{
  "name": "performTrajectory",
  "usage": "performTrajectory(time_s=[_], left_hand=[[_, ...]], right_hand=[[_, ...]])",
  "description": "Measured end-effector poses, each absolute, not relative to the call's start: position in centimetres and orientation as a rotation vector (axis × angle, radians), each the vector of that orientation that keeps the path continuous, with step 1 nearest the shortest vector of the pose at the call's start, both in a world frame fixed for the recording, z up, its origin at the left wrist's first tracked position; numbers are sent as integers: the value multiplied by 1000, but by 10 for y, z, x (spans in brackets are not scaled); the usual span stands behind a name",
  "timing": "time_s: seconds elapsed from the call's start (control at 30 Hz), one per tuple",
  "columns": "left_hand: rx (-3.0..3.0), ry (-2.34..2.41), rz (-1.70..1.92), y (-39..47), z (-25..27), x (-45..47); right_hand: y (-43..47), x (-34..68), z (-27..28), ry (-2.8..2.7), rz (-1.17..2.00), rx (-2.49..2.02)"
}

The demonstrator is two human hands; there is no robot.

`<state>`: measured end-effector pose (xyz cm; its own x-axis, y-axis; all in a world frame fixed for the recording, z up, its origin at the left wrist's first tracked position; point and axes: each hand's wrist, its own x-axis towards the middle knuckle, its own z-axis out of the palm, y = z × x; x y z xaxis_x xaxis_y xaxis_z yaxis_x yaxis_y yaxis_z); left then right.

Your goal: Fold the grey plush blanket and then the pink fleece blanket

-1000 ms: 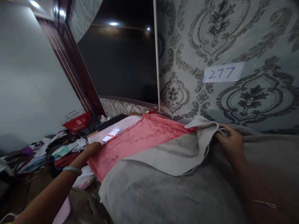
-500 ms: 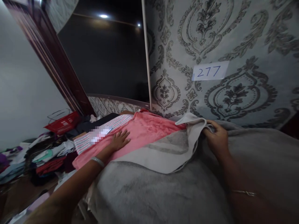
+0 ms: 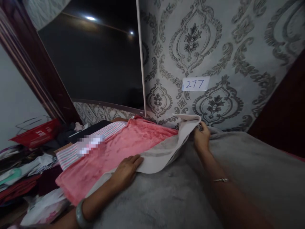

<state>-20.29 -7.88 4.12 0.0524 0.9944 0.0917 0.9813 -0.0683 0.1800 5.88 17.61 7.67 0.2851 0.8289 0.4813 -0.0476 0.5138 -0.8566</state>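
A large grey plush blanket [image 3: 164,197] with a pale border lies in front of me, its border lifted at the right. My right hand [image 3: 202,136] pinches that raised border, fingers closed around the cloth. My left hand [image 3: 127,168] rests at the blanket's pale edge further left, fingers together and closed on the border, fingertips partly hidden. Beneath the grey blanket's edge and beyond it spreads a pink plush blanket [image 3: 128,140]. A striped cloth [image 3: 68,156] in white, pink and grey shows along the pink blanket's far left side.
On the left are piled clothes [image 3: 21,187], a red basket [image 3: 38,132] with thin handles and a white plastic bag [image 3: 45,206]. A big dark screen [image 3: 95,60] stands behind. A paper marked 277 [image 3: 195,84] is stuck to the patterned wall [image 3: 164,38].
My left hand has moved off the pink blanket, down and right to the grey blanket's edge, and its spread fingers have closed. My right hand still holds the border. The view has shifted right.
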Motion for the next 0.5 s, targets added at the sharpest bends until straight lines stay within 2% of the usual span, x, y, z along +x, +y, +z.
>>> performTrajectory(time_s=[0.1,0.2,0.27,0.37,0.5], left_hand=[[1993,2242,463,-60,47,-225],[1668,2335,659,-37,56,-252],[1492,2364,644,-23,57,-266],[1424,2373,608,-12,51,-277],[1444,2375,644,-12,43,-280]], right_hand=[[191,19,96,-1095,788,-809],[200,-23,111,-1134,1087,-703],[200,-39,111,-1192,1218,-676],[186,-34,93,-1307,1226,-730],[145,20,57,-1591,1081,-871]])
